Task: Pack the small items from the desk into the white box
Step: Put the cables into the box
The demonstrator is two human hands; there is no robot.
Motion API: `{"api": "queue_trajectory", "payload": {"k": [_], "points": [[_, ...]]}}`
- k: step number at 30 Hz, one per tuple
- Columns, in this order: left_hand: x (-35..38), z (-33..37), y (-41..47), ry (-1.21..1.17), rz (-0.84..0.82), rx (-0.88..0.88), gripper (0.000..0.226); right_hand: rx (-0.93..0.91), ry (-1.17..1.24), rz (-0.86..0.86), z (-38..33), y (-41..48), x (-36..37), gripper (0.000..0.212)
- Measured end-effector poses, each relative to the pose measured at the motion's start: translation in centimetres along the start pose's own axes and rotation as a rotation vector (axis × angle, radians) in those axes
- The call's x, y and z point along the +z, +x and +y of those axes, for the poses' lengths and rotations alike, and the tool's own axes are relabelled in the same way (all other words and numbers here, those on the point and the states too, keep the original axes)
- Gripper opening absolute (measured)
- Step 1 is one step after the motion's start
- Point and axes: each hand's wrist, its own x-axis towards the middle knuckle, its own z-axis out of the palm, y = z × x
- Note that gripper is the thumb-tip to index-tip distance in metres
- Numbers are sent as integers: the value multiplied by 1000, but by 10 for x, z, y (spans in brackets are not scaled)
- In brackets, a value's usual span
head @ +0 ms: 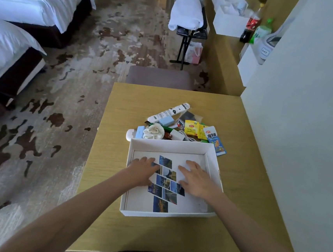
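Note:
The white box point(172, 144) lies open on the wooden desk point(121, 121). Inside it lies a white sheet with several small photos point(166, 186). My left hand point(143, 171) and my right hand point(196, 178) both press flat on that sheet, fingers straight. Beyond the box's far wall lies a pile of small items: a white tube point(169, 112), a yellow Lipton tea packet point(190, 128), a blue-and-white sachet point(216, 140), a white cloth flower point(154, 131), a white charger with cable point(176, 135) and a pale blue case point(139, 131).
A brown stool point(160, 77) stands past the desk's far edge. A white wall point(304, 118) borders the desk on the right. Beds point(19, 20) lie at left over patterned carpet. Bottles point(252, 24) and white bags stand on a far counter.

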Motion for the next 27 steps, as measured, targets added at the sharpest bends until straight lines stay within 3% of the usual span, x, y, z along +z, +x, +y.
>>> {"api": "queue_trajectory", "payload": {"k": [2,4,8,11,14,17,20,27], "points": [[-11,-2,0,-119,88,46,46,0,118,62,5,1,-6,50],[-27,1,0,-309,223,90,31,30,286,233,14,-3,-13,42],[-72,10,8,-537,500,133,23,108,651,586,29,-11,-36,30],[-94,14,27,-619,619,80,21,193,781,682,40,-7,-51,22],[-104,8,62,-575,576,-6,25,195,860,626,61,9,-66,23],[-103,-1,95,-519,383,-69,33,218,819,480,88,32,-74,27],[-95,-5,122,-364,233,-25,41,201,729,354,106,58,-71,27],[-93,-9,164,-22,87,11,55,-58,567,47,120,116,-77,33]]}}
